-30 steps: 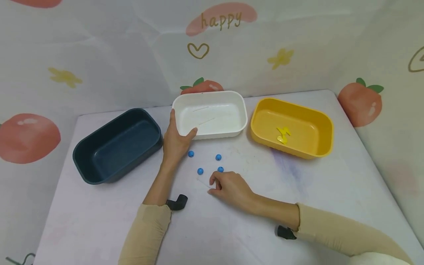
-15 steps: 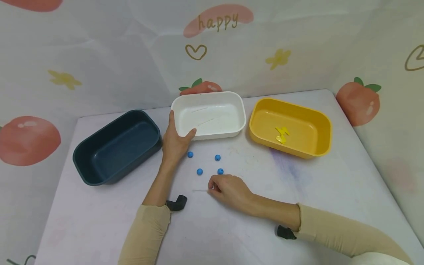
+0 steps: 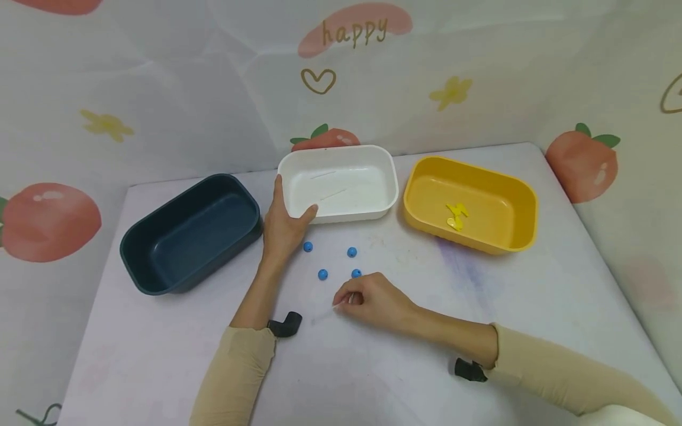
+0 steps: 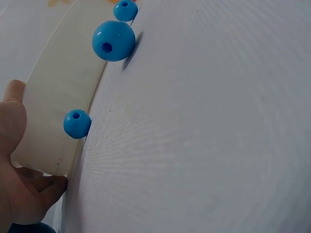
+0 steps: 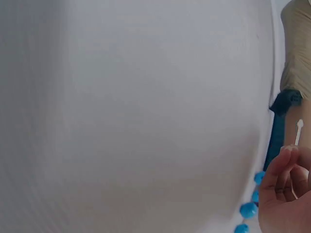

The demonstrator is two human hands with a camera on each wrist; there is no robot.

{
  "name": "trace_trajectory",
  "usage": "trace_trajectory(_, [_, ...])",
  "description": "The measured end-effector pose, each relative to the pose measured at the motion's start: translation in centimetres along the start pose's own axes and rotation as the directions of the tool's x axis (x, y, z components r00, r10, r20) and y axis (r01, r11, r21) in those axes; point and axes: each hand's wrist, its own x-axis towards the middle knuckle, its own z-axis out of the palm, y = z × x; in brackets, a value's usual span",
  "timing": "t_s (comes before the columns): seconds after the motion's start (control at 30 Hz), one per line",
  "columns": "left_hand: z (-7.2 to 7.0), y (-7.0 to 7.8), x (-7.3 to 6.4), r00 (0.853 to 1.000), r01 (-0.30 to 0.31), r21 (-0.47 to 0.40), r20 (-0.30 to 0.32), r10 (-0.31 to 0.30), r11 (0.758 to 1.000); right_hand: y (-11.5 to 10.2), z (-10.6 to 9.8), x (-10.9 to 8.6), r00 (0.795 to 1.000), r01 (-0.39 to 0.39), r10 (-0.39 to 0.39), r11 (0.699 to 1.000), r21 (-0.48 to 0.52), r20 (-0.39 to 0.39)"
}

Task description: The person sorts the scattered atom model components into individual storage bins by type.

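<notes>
My left hand (image 3: 283, 232) holds the near left corner of a white plastic basin (image 3: 367, 183), thumb on the front rim. In the left wrist view, its other fingers reach round the basin's end. Two thin pale sticks (image 3: 333, 194) lie inside. My right hand (image 3: 379, 302) pinches a cotton swab (image 5: 298, 133) between thumb and fingertips, just above the table. One white tip shows in the right wrist view; the far end is hidden in the hand. Several blue beads (image 3: 322, 274) with holes lie between the hands and the basin, one (image 3: 356, 273) right beside the right hand.
On the left stands a dark blue basin (image 3: 186, 236), close to my left hand. A yellow basin (image 3: 495, 207) to the right has several small yellow pieces (image 3: 456, 216) in it. Behind the white table (image 3: 373, 378) rises a printed cloth backdrop (image 3: 213, 89).
The swab in my right hand has swung from pointing up-left, through level, to down-left, where it looks blurred. The left hand keeps its grip; beads and basins stay put.
</notes>
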Motion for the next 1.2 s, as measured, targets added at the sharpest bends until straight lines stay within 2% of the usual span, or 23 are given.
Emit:
trace_trajectory(0.27, [-0.1,0.0,0.1,1.0,-0.013,0.009,0.0,0.013,1.0,-1.2,-2.1,1.1,1.0,0.023,-0.021,0.998,0.062,-0.021])
trace_trajectory(0.53, [0.0,0.1,0.0,1.0,-0.004,0.012,-0.003,0.004,1.0,-1.7,-4.1,2.0,0.996,0.072,-0.07,0.997,0.036,-0.05])
trace_trajectory(0.77, [0.1,0.0,0.1,1.0,0.006,0.022,-0.003,-0.006,1.0,-2.0,-6.0,2.9,0.992,0.089,-0.084,0.995,0.048,-0.095])
trace_trajectory(0.9, [0.0,0.1,0.1,1.0,0.011,0.022,-0.006,-0.011,1.0,-2.0,-6.8,3.2,0.991,0.11,-0.106,0.992,0.055,-0.083])
trace_trajectory(1.2, [0.0,0.2,0.0,1.0,0.019,0.017,0.005,-0.019,1.0,-2.3,-8.7,4.6,0.989,0.113,-0.117,0.992,-0.05,-0.089])
